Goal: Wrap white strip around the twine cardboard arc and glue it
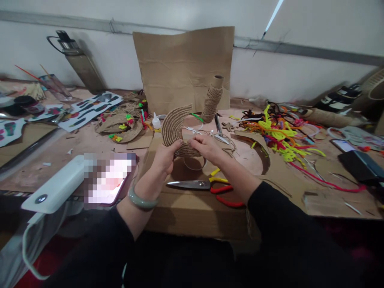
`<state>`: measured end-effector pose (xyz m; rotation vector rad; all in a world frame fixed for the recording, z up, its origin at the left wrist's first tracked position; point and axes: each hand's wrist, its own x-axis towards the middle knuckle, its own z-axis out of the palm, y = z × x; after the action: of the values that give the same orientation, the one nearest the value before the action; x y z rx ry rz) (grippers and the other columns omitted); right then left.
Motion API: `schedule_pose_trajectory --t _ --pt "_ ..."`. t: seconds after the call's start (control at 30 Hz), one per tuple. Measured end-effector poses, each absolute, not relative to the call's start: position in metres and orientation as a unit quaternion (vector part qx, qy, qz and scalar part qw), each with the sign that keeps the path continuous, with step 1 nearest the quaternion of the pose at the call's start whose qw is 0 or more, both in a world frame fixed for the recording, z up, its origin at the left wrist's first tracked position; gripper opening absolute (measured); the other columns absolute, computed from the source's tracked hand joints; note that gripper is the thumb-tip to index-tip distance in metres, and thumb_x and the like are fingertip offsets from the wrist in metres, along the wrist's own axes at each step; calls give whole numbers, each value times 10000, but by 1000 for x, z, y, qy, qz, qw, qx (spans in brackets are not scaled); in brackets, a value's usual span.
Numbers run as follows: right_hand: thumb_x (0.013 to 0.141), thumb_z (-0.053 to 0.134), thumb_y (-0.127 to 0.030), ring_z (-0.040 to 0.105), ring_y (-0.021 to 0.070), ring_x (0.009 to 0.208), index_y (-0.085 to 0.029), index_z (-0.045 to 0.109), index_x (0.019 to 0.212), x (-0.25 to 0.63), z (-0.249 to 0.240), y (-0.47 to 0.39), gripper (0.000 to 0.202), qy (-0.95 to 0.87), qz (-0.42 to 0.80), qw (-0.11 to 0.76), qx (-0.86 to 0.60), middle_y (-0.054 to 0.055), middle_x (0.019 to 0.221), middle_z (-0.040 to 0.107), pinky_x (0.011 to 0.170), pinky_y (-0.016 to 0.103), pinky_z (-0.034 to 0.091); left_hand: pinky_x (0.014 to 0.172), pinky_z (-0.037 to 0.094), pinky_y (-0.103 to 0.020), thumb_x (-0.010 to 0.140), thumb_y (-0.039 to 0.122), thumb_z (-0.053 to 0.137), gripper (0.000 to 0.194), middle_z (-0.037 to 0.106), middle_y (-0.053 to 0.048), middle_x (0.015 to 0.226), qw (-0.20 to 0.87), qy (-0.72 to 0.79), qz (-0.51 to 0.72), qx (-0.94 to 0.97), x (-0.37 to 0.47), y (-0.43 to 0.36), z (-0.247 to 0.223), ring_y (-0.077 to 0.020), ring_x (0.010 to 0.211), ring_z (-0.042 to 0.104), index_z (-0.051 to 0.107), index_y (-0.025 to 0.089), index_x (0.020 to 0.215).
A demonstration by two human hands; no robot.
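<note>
- The twine-wrapped crescent stands up off the table between your two hands, its curved tip rising above your left hand.
- Your left hand grips the crescent's lower left edge, fingers curled round it, thumb on the near side; a green bangle sits on that wrist.
- Your right hand pinches the crescent's lower right end, fingers bent and close together.
- Scissors with yellow and red handles lie on the cardboard just below your right hand.
- A small glue bottle stands just beyond your left hand.
- A heap of coloured pipe cleaners lies well off to the right of your right hand.
- A white power bank lies to the left of your left forearm.
</note>
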<state>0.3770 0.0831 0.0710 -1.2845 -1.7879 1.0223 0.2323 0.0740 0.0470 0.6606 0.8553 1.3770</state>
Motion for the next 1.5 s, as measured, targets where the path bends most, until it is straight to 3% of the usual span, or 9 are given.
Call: schedule_pose_trajectory --t 0.13,0.33,0.5,0.67,0.8,1.03,1.27,1.5 --pt "784 534 -468 340 92 537 -193 539 696 378 57 85 289 -651 481 347 -474 -57 592 402 517 243 271 708 528 -276 533 203 822 335 735 -35 788 630 396 599 294 233 75 44 -155 694 667 706 132 840" --pt "792 510 -423 354 99 573 -188 530 660 379 53 85 271 -688 417 360 -473 -44 605 430 553 250 294 668 532 -274 552 191 805 289 729 -42 762 633 409 592 286 234 75 43 -152 661 662 712 117 815" --pt "855 451 -452 369 106 581 -198 470 617 380 56 84 348 -684 438 345 -470 -38 599 415 553 251 310 726 541 -280 560 196 812 324 750 -54 834 620 402 600 306 235 75 43 -164 733 685 725 127 865" --pt "841 474 -377 362 102 565 -196 480 602 381 55 82 300 -718 393 316 -479 -45 576 410 550 252 291 628 546 -275 560 225 813 277 739 -54 744 637 413 583 291 235 75 44 -165 629 669 721 130 804" --pt "835 481 -433 332 88 509 -199 455 581 380 54 81 346 -705 440 290 -474 -54 542 381 488 241 256 594 551 -300 541 224 815 313 733 -54 714 626 431 591 272 231 77 45 -185 598 667 711 136 823" --pt "737 600 -492 473 101 578 -187 519 675 378 48 87 322 -604 485 419 -473 -23 625 526 557 250 403 630 555 -285 541 238 837 307 749 -79 749 652 438 535 310 237 69 43 -186 646 686 730 108 798" --pt "717 649 -515 477 96 560 -186 514 618 378 49 87 369 -584 502 432 -469 -32 582 524 547 247 417 696 555 -354 527 233 839 338 749 -91 773 662 433 528 309 239 65 49 -216 670 693 726 114 822" --pt "739 646 -497 481 90 516 -196 513 617 380 51 89 351 -557 505 443 -488 -31 558 549 529 244 415 653 555 -307 541 240 823 300 752 -90 758 663 443 519 308 240 65 50 -194 654 683 736 110 797"
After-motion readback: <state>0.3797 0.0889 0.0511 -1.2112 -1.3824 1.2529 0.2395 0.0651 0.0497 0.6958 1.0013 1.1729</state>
